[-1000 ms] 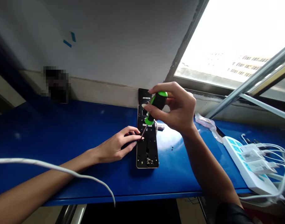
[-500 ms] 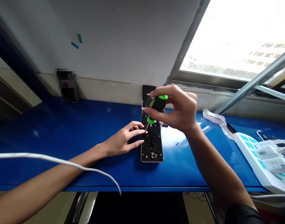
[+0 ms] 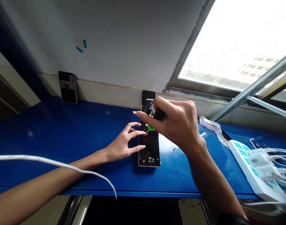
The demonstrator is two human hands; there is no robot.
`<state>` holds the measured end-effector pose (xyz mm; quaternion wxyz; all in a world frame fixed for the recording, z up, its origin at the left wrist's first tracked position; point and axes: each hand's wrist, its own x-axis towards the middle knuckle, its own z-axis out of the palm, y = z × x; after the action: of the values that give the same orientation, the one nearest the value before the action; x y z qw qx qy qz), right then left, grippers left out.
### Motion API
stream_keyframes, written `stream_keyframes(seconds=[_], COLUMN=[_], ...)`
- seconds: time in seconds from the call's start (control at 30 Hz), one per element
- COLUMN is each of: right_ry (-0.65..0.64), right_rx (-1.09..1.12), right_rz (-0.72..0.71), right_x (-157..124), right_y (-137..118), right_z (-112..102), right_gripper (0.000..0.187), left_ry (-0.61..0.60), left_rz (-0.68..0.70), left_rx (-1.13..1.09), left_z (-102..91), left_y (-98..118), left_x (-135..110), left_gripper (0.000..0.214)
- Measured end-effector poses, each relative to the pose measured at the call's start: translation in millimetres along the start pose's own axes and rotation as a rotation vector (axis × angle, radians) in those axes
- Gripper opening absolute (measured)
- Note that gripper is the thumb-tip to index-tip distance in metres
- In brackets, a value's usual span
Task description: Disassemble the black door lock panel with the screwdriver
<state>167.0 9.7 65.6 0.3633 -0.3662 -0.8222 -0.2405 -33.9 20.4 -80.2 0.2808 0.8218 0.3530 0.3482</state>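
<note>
A long black panel [image 3: 153,147], perhaps the back plate of a door lock, lies on the blue tabletop with holes, a slot and small metal fittings on it. My right hand [image 3: 178,122] is wrapped round a green and black screwdriver [image 3: 151,127]. The screwdriver slants down to the left, its tip at the panel near its left edge. My left hand [image 3: 125,140] lies at the panel's left side, fingers apart; its fingertips touch the panel's edge close to the screwdriver tip. Whether a screw sits under the tip is too small to tell.
Against the wall at left leans a phone [image 3: 68,87]. A white power strip [image 3: 248,168] with plugged chargers stands at right, near a clear plastic bag [image 3: 213,126]. Tiny dark bits [image 3: 174,149] lie right of the panel. A white cable [image 3: 63,162] crosses above my left forearm.
My right hand has turned over the screwdriver handle, hiding more of it, and the shaft leans lower. My left hand keeps nearly the same place at the panel. The view has shifted slightly.
</note>
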Motion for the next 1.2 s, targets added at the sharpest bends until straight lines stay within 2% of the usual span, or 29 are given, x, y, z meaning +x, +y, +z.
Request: stream_keyframes(seconds=[0.07, 0.2, 0.3, 0.33, 0.37, 0.47, 0.5, 0.63, 0.67, 0.77, 0.83, 0.93, 0.97, 1.0, 1.1, 1.13, 1.2], right_ry=[-0.072, -0.299, -0.387, -0.389, -0.378, -0.298, -0.276, -0.28, -0.279, -0.235, -0.219, -0.263, -0.274, -0.276, -0.255, -0.259, -0.285], right_rx=[0.122, 0.462, 0.544, 0.525, 0.487, 0.366, 0.363, 0.475, 0.463, 0.339, 0.346, 0.471, 0.482, 0.467, 0.387, 0.387, 0.439], right_rz=[-0.01, -0.122, -0.141, -0.138, -0.125, -0.061, -0.051, -0.123, -0.126, -0.089, -0.088, -0.109, -0.106, -0.098, -0.071, -0.072, -0.09], right_x=[0.6, 1.4, 1.5, 1.4, 1.3, 1.1, 1.1, 1.6, 1.8, 2.4, 2.6, 2.4, 2.3, 2.1, 1.7, 1.6, 1.5], right_y=[-2.2, -1.6, 2.0, 3.9, 5.9, 12.3, 13.8, 14.0, 13.2, 11.5, 11.5, 12.5, 12.9, 13.3, 13.9, 13.8, 13.2], right_z=[-3.5, -14.1, -21.3, -22.2, -22.1, -18.1, -16.4, -12.7, -12.4, -11.4, -11.4, -13.6, -14.8, -15.9, -18.8, -19.5, -20.6], right_gripper=[0.047, 0.015, 0.05, 0.054, 0.051, 0.021, 0.018, 0.043, 0.04, 0.016, 0.014, 0.041, 0.045, 0.042, 0.014, 0.01, 0.02], left_ry=[0.005, 0.007, 0.007, 0.006, 0.006, -0.008, -0.013, -0.015, -0.013, -0.016, -0.018, -0.018, -0.019, -0.021, -0.025, -0.025, -0.024], left_rz=[-0.04, -0.047, -0.036, -0.037, -0.041, -0.066, -0.072, -0.063, -0.06, -0.067, -0.068, -0.058, -0.058, -0.059, -0.053, -0.048, -0.045], left_rx=[-0.015, -0.046, -0.068, -0.07, -0.07, -0.07, -0.072, -0.068, -0.064, -0.056, -0.061, -0.069, -0.069, -0.069, -0.072, -0.075, -0.083], left_z=[0.0, -1.5, -1.9, -1.9, -1.8, -1.3, -1.1, -0.2, 0.1, 0.9, 1.0, 0.2, -0.2, -0.5, -0.7, -0.7, -0.7], left_y=[2.5, 3.8, 4.3, 4.6, 4.8, 5.2, 5.1, 4.2, 3.8, 2.4, 1.9, 2.2, 2.4, 2.6, 2.2, 1.9, 1.3], left_x=[0.1, 0.7, 0.9, 0.8, 0.7, 0.3, 0.2, 0.0, -0.1, -0.5, -0.7, -0.8, -0.6, -0.4, 0.5, 0.8, 1.5], left_gripper=[0.05, 0.049, 0.045, 0.045, 0.046, 0.05, 0.051, 0.048, 0.048, 0.051, 0.052, 0.049, 0.048, 0.048, 0.05, 0.051, 0.052])
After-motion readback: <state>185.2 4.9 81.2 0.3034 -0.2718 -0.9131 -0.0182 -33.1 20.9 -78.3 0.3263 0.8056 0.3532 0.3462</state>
